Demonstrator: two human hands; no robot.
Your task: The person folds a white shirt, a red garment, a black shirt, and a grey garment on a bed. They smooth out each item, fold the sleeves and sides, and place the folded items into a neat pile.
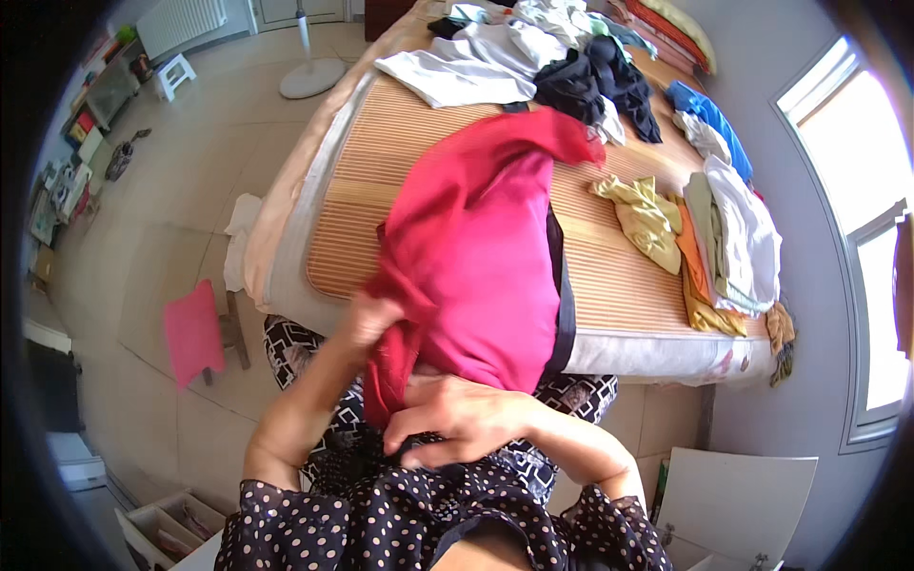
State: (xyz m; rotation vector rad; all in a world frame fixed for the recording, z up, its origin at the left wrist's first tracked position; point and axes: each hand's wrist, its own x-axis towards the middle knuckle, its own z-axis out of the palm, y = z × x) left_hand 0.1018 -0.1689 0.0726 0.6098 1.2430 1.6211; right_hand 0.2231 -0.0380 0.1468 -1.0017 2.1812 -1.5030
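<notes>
A shiny red-pink satin garment (pixel 481 276) spreads across my lap and over the near edge of the bed. My left hand (pixel 369 322), a little blurred, is closed on bunched fabric at the garment's left side. At the near end, my right hand (pixel 462 414) has its fingers bent around the hem; part of the grip is hidden. A strip of black cloth (pixel 564 295) shows under the garment's right side.
On the bed's striped mat (pixel 352 190) lie a white garment (pixel 462 67), black clothes (pixel 600 81), a yellow satin piece (pixel 643 219) and a folded stack (pixel 733 238). A pink-topped stool (pixel 193 333) stands left on the floor; an open white cabinet door (pixel 733 500) is lower right.
</notes>
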